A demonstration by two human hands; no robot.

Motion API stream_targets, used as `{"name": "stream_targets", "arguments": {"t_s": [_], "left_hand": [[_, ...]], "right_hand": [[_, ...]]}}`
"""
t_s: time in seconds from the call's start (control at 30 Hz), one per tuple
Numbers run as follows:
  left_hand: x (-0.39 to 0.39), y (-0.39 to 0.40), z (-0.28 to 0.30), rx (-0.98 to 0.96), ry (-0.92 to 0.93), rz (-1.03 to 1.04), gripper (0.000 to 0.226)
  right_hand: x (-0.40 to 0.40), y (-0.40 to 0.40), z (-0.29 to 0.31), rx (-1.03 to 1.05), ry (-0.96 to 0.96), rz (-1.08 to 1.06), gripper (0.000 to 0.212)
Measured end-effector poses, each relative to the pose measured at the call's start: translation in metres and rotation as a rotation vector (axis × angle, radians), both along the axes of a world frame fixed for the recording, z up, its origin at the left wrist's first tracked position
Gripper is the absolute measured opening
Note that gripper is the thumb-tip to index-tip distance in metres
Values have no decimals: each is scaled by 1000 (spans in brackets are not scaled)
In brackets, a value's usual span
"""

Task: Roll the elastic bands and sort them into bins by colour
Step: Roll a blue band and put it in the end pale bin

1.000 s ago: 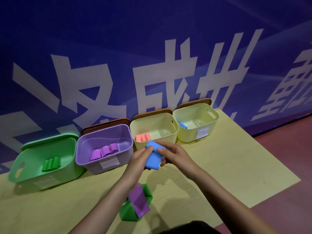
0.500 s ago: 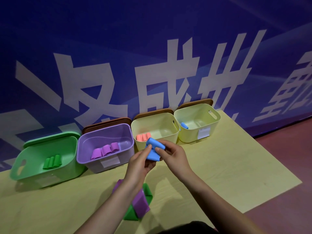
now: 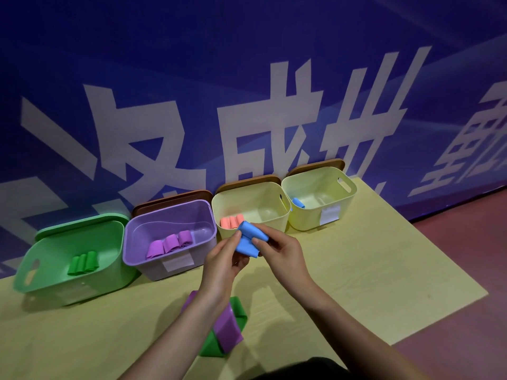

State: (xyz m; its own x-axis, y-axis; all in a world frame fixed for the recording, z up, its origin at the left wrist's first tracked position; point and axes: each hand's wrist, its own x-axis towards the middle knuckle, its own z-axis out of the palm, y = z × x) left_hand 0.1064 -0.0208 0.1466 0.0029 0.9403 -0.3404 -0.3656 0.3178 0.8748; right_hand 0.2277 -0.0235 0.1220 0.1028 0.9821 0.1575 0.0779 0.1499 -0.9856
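A blue elastic band (image 3: 249, 239) is held above the worktop (image 3: 370, 270), in front of the two yellowish bins. Its upper part is already wound into a tight tube, while a flat tail hangs below. The left hand (image 3: 223, 263) pinches the lower flap between thumb and fingertips; the right hand (image 3: 279, 252) curls its fingers round the rolled end.

Four open bins stand in a row against a blue wall with large white characters. The green bin (image 3: 55, 270) holds green rolls (image 3: 83, 263), the purple bin (image 3: 153, 259) holds three purple rolls (image 3: 170, 244), the nearer yellow bin (image 3: 271, 212) holds salmon-pink rolls (image 3: 231, 222), and the far yellow bin (image 3: 337, 204) holds one blue roll (image 3: 298, 202).

The pink rolls are partly covered by the blue band and the bin's front wall, so their count cannot be told. Near the bottom of the view, a flat purple band (image 3: 227, 334) lies across a flat green band (image 3: 236, 316); the left forearm hides part of both. The white labels on the bins' fronts are unreadable.
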Motion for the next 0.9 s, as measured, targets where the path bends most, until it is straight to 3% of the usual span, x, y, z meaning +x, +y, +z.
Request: {"name": "stream_targets", "arguments": {"t_s": [0.23, 0.43, 0.57, 0.73, 0.9], "left_hand": [[0, 0, 3, 48, 128, -10, 19], [2, 3, 0, 10, 122, 17, 16], [-2, 6, -2, 14, 135, -16, 15], [-8, 8, -3, 88, 215, -100, 17], [-8, 7, -6, 67, 151, -112, 18]], "right_hand": [[11, 8, 4, 99, -269, 48, 37], [11, 12, 1, 147, -450, 84, 39], [15, 9, 5, 51, -318, 117, 30], [14, 12, 6, -222, -47, 107, 32], [15, 11, 8, -235, 47, 142, 23]]}}
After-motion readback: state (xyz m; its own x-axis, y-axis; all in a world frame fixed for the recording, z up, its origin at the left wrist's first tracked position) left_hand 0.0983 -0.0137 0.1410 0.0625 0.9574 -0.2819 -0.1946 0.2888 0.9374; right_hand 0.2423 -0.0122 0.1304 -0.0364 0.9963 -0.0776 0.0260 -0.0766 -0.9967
